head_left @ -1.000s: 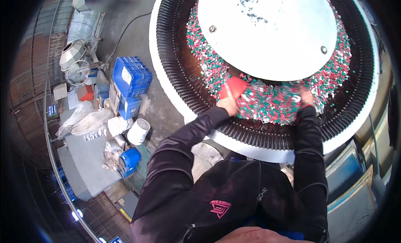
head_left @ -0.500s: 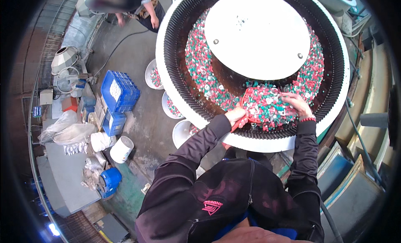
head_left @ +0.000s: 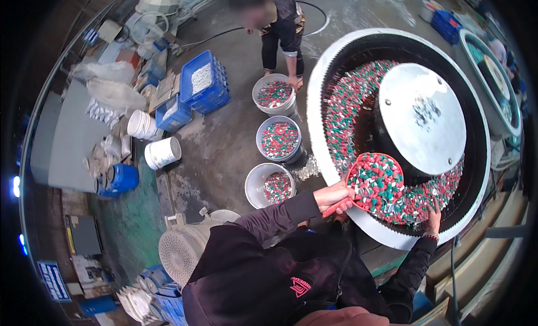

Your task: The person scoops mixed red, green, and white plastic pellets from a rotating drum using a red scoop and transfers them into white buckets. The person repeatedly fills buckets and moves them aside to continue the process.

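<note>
My left hand (head_left: 334,197) grips the handle of a red scoop (head_left: 374,180) heaped with small red, green and white pieces, held above the near rim of a big round machine tub (head_left: 320,96). The tub holds several more of the same pieces (head_left: 352,102) around a grey metal centre disc (head_left: 421,117). My right hand (head_left: 433,218) rests on the pieces at the tub's near right side, fingers spread, holding nothing. Three white buckets stand left of the tub on the floor; the nearest bucket (head_left: 268,185) is partly filled.
Another person (head_left: 278,23) bends over the farthest bucket (head_left: 273,94); a middle bucket (head_left: 279,139) is nearly full. Blue crates (head_left: 204,82), stacked white pails (head_left: 162,152), a blue can (head_left: 119,179) and bags clutter the left. A grey motor fan (head_left: 180,251) sits by my left side.
The scoop has lifted out of the tub with a full load and swung left toward the rim. My view turned left, bringing the buckets and the other person into sight.
</note>
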`<act>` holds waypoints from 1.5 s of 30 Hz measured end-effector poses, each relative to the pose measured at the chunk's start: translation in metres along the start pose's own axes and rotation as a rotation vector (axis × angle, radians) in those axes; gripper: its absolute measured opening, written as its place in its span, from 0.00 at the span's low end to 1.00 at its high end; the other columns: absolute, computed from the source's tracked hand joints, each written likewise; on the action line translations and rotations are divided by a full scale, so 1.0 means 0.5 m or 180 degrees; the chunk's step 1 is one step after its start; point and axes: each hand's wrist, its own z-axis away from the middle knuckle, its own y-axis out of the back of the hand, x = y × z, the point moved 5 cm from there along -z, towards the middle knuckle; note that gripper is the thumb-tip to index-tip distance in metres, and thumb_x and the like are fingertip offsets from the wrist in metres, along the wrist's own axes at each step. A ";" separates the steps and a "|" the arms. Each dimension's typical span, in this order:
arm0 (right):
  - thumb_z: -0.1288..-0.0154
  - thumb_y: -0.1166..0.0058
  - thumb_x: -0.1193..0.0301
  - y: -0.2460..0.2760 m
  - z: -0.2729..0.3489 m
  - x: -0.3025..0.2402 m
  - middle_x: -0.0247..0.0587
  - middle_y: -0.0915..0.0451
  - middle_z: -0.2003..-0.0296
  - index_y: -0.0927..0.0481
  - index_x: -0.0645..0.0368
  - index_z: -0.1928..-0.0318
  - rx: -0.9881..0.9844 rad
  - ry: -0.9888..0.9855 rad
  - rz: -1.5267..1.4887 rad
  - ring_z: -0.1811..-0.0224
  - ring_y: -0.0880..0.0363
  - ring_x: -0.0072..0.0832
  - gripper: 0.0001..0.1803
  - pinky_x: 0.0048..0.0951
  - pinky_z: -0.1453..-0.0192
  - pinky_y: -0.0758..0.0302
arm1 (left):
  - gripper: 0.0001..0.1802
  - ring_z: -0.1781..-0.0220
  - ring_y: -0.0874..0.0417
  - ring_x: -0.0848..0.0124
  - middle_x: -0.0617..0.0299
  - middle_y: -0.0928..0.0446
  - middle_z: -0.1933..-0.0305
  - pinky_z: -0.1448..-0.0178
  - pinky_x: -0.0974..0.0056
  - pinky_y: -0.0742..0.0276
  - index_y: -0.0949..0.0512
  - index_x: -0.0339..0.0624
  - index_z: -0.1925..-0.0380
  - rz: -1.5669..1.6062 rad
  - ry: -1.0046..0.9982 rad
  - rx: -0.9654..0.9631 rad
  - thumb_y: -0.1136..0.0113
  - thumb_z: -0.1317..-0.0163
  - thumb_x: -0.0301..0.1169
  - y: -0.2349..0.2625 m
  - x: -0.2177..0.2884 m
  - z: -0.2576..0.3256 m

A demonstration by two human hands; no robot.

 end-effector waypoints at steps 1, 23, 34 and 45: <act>0.43 0.51 0.74 -0.017 0.007 -0.017 0.47 0.36 0.40 0.37 0.60 0.38 -0.0015 0.0001 -0.0124 0.38 0.38 0.34 0.30 0.32 0.37 0.40 | 0.02 0.88 0.41 0.86 0.74 0.41 0.84 0.86 0.78 0.44 0.35 0.46 0.70 -0.0027 -0.0203 -0.0021 0.55 0.43 0.26 0.002 0.006 0.039; 0.38 0.49 0.63 0.035 0.116 -0.097 0.32 0.30 0.46 0.38 0.41 0.37 0.0103 -0.0758 -0.0053 0.55 0.29 0.28 0.28 0.39 0.53 0.34 | 0.45 0.82 0.28 0.71 0.58 0.28 0.76 0.81 0.68 0.32 0.64 0.59 0.35 -0.0726 -0.1724 0.3452 0.49 0.46 0.25 0.551 -0.211 0.541; 0.38 0.51 0.57 0.157 0.173 -0.182 0.41 0.49 0.33 0.42 0.37 0.35 0.0544 -0.0569 0.0602 0.31 0.57 0.49 0.31 0.57 0.38 0.47 | 0.51 0.58 0.27 0.54 0.50 0.33 0.61 0.53 0.53 0.29 0.50 0.79 0.35 -0.4095 -0.0642 0.5267 0.46 0.56 0.16 0.716 -0.292 0.386; 0.38 0.49 0.62 0.239 0.057 -0.095 0.31 0.29 0.46 0.32 0.47 0.40 0.0814 0.0048 -0.0003 0.49 0.32 0.24 0.25 0.31 0.51 0.33 | 0.50 0.59 0.19 0.60 0.41 0.24 0.60 0.52 0.57 0.25 0.62 0.53 0.34 -0.2788 -0.3546 0.3842 0.36 0.47 0.29 0.313 0.164 0.345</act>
